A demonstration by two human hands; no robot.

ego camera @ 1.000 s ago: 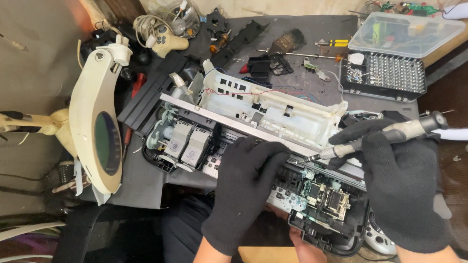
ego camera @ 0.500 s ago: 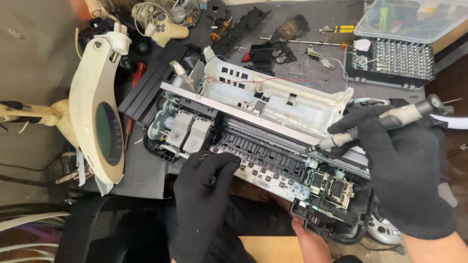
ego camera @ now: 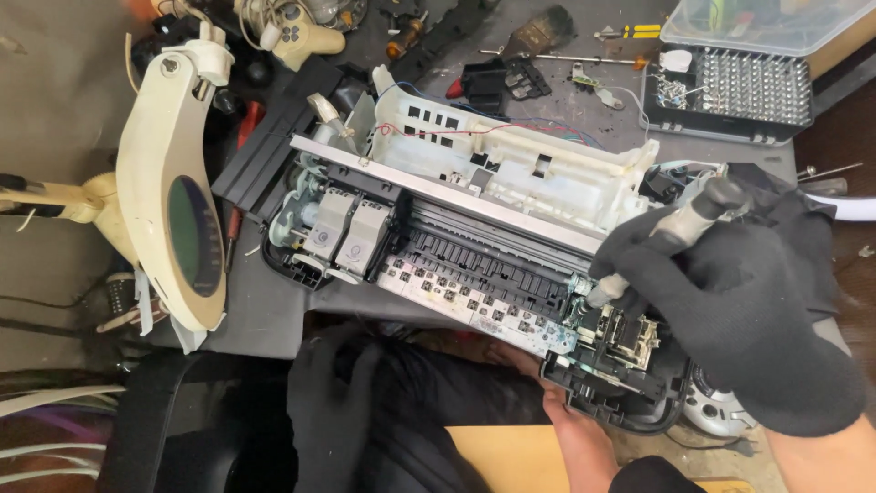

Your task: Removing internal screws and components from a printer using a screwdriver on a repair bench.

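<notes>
We note a cream magnifier lamp [ego camera: 173, 196] at far left. Our left hand [ego camera: 333, 411], gloved black, hangs empty and slack below the table edge. The opened printer [ego camera: 474, 237] lies mid-table. Our right hand [ego camera: 730, 301] grips an electric screwdriver [ego camera: 671, 228], tip at the printer's right end.
</notes>
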